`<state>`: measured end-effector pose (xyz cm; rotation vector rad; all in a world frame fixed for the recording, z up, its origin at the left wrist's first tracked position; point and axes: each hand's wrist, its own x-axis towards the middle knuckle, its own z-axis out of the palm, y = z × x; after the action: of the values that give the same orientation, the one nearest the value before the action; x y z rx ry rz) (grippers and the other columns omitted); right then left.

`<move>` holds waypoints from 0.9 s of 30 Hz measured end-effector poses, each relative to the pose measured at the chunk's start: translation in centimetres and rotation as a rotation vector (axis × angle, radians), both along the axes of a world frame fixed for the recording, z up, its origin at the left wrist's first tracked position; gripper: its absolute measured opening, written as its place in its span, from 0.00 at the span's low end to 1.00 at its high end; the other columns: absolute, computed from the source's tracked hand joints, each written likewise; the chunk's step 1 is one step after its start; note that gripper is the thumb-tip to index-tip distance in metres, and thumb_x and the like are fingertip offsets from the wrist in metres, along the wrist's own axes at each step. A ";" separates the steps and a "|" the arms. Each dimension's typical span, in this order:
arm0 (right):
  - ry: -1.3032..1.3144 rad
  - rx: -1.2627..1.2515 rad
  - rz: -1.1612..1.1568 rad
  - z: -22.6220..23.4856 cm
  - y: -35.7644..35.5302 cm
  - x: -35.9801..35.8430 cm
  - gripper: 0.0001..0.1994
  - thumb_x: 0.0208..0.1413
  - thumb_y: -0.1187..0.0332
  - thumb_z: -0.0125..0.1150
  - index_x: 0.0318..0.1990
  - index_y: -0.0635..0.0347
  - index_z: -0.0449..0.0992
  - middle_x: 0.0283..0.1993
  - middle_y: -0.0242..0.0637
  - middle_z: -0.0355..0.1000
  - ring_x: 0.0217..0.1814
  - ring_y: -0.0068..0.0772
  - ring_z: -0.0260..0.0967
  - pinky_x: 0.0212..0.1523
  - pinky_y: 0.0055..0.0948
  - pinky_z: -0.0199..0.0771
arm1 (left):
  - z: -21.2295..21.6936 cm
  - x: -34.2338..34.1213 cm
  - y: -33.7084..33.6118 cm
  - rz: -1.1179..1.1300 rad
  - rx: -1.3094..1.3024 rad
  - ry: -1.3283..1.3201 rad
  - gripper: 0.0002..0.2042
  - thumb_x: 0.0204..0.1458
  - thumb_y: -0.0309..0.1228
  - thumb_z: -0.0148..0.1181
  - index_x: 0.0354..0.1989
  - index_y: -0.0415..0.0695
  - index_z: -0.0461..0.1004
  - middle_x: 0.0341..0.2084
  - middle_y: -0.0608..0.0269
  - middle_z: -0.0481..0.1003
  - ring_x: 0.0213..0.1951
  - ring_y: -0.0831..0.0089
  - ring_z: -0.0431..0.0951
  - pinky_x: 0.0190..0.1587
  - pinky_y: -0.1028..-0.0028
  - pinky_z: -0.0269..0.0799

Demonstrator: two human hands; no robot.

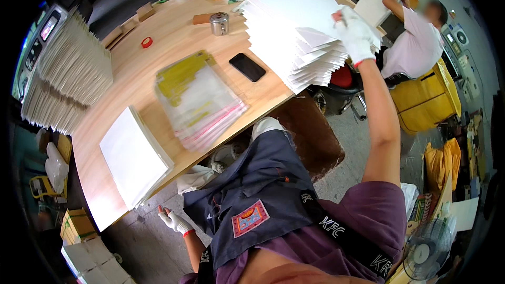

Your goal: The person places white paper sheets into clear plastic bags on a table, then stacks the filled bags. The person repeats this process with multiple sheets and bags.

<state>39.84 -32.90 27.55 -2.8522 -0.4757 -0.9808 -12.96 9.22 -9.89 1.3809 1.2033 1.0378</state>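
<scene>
My right hand (356, 36), in a white glove with bare fingertips, reaches far out to the right edge of a tall fanned stack of white sheets (286, 16). Its fingers are bent at the top sheets and look closed on them; part of the grip is hidden. My left hand (174, 221), gloved alike, hangs low beside the table's front edge, fingers apart and holding nothing. Nearest to it is a neat white stack (131, 152) at the table's front left corner. Between the two stacks lies a pile of clear plastic bags (200, 102) with yellow print and pinkish edges.
A black phone (247, 67), a metal canister (219, 23) and a red tape ring (147, 42) lie on the wooden table (173, 34). Tall paper piles (76, 66) stand at the left. A brown bin (310, 137) is under the front edge. Another person (413, 42) sits at right.
</scene>
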 end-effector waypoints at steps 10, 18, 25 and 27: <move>0.736 1.008 -0.075 -4.0 -8.0 1.4 0.20 0.51 0.48 0.59 0.25 0.57 0.74 0.16 0.26 0.66 0.10 0.17 0.55 0.11 0.18 0.54 | 5.0 4.4 -4.5 -0.473 0.745 0.293 0.12 0.46 0.12 0.42 0.38 0.33 0.71 0.45 0.50 0.72 0.44 0.63 0.74 0.47 0.73 0.70; 0.342 1.991 0.252 -6.5 -7.5 0.7 0.12 0.61 0.62 0.47 0.46 0.59 0.66 0.28 0.38 0.70 0.20 0.25 0.64 0.17 0.18 0.67 | 14.1 17.6 -6.9 -0.853 0.963 0.287 0.21 0.38 0.17 0.60 0.45 0.44 0.73 0.45 0.52 0.72 0.51 0.53 0.71 0.54 0.62 0.67; 0.422 1.882 0.591 -9.1 -9.7 1.3 0.07 0.58 0.74 0.45 0.44 0.61 0.64 0.34 0.40 0.67 0.26 0.31 0.65 0.17 0.25 0.61 | 13.2 27.9 -4.7 -0.811 1.203 0.770 0.19 0.46 0.37 0.60 0.48 0.51 0.70 0.53 0.56 0.67 0.56 0.53 0.65 0.59 0.59 0.58; 0.502 1.842 0.575 -7.5 -7.8 -2.4 0.09 0.56 0.75 0.45 0.45 0.62 0.64 0.36 0.39 0.67 0.23 0.29 0.64 0.15 0.25 0.60 | 13.3 29.4 -4.0 -0.946 0.984 1.009 0.18 0.43 0.33 0.60 0.45 0.51 0.70 0.50 0.57 0.68 0.52 0.52 0.67 0.56 0.60 0.62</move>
<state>37.47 -40.68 20.06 -1.0555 -0.1095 -0.1825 16.44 5.27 3.45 3.0412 0.3823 0.1165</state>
